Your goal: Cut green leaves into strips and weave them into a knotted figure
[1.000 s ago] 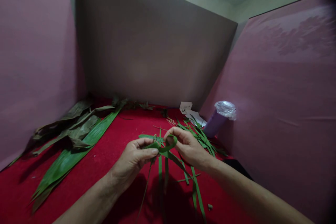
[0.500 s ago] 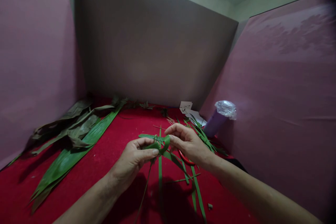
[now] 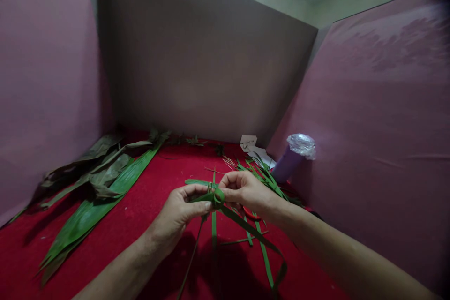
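My left hand point(image 3: 188, 204) pinches a folded bundle of green leaf strips between thumb and fingers, above the red cloth. My right hand point(image 3: 242, 187) has thumb and forefinger closed on a leaf strip point(image 3: 218, 197) curled into a small tight loop at the bundle's right side. From that loop a long strip end point(image 3: 260, 234) trails down to the right and bends over near the bottom. A thin stem point(image 3: 191, 262) hangs beneath my left hand. Red-handled scissors point(image 3: 251, 215), as far as they show, lie partly hidden behind my right hand.
Broad green leaves point(image 3: 94, 215) and dried leaves point(image 3: 105, 176) lie on the red cloth point(image 3: 147, 229) at left. Cut leaf strips point(image 3: 270, 180) lie at right, beside a purple cylinder topped with clear wrap point(image 3: 293, 157). White papers point(image 3: 262, 155) lie behind. Panels stand on three sides.
The leaf loop has been drawn smaller and tighter against the bundle. My right hand has shifted slightly left and down, and the strip's long end now swings out further right.
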`<state>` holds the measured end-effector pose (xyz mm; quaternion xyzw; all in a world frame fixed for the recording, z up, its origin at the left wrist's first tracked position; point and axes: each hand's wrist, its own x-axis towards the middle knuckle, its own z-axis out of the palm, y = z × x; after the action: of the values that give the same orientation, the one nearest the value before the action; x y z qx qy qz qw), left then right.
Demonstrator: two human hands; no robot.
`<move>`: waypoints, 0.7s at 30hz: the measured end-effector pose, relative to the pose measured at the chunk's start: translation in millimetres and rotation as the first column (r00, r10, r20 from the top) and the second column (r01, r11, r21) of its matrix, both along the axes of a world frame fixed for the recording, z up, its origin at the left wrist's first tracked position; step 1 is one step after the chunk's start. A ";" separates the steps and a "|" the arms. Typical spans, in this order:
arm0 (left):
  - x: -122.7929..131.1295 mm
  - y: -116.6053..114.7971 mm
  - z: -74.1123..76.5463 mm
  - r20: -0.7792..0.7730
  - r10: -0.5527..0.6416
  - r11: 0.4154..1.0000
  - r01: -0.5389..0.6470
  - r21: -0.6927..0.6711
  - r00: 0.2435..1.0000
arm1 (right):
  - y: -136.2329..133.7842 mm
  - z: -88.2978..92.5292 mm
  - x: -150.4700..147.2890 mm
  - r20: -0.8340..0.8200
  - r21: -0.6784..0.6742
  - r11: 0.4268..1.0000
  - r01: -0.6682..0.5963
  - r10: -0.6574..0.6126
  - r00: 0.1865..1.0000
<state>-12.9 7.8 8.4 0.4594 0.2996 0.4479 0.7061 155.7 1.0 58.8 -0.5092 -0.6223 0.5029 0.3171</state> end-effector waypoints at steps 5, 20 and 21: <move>0.1 -0.4 1.2 0.045 -0.025 0.999 0.026 -0.030 0.999 | -4.7 -3.4 -4.6 0.051 0.250 0.968 -0.022 0.010 0.999; -0.5 5.5 -7.6 0.137 -0.053 0.995 0.064 -0.073 0.989 | -11.3 0.8 2.7 0.351 0.614 0.745 -0.260 0.037 0.936; -0.3 5.5 -7.8 0.132 -0.043 0.997 0.052 -0.060 0.990 | -11.4 -0.7 1.3 0.332 0.606 0.761 -0.231 0.022 0.943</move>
<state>-13.2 13.3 0.6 0.4135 0.2559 0.4502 0.7489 157.0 -10.4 58.1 -0.3989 -0.8302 0.1976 0.3356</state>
